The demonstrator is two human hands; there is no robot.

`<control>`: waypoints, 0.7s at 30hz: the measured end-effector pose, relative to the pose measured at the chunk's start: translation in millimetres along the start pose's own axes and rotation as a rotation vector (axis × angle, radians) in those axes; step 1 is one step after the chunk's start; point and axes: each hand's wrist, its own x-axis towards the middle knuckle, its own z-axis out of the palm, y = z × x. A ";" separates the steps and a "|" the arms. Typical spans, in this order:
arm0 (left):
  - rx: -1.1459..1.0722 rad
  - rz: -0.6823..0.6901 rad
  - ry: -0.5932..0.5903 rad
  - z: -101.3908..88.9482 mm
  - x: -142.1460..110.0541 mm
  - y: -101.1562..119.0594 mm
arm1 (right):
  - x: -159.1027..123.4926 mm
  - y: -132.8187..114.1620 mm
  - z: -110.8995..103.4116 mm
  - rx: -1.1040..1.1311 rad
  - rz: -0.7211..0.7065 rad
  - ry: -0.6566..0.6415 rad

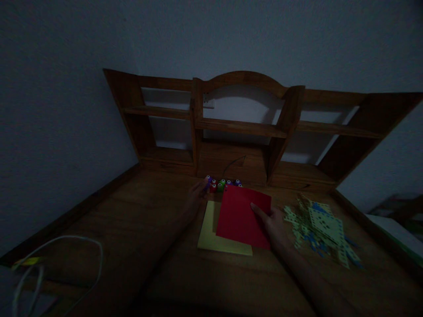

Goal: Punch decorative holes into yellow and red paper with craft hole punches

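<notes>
A red sheet of paper (239,215) is held up at a slant by my right hand (272,222), its thumb lying on the front of the sheet. Beneath it a pale yellow sheet or pad (207,233) lies on the wooden desk. At the far side my left hand (197,190) closes its fingertips on a small purple figure with a round eye (208,181). Several small figures with big white eyes stand beside it in a row, among them a red figure (213,186) and a green figure (220,186). The red sheet's upper edge partly hides some of them.
A pile of pale green and blue perforated plastic pieces (325,226) lies on the right of the desk (132,211). Behind stands a wooden shelf unit (243,127) against the wall. A white cable (76,237) loops at the lower left. The light is dim.
</notes>
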 end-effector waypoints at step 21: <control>-0.040 -0.053 -0.027 3.0 -4.0 5.3 | -2.9 -2.7 1.8 0.007 -0.037 0.011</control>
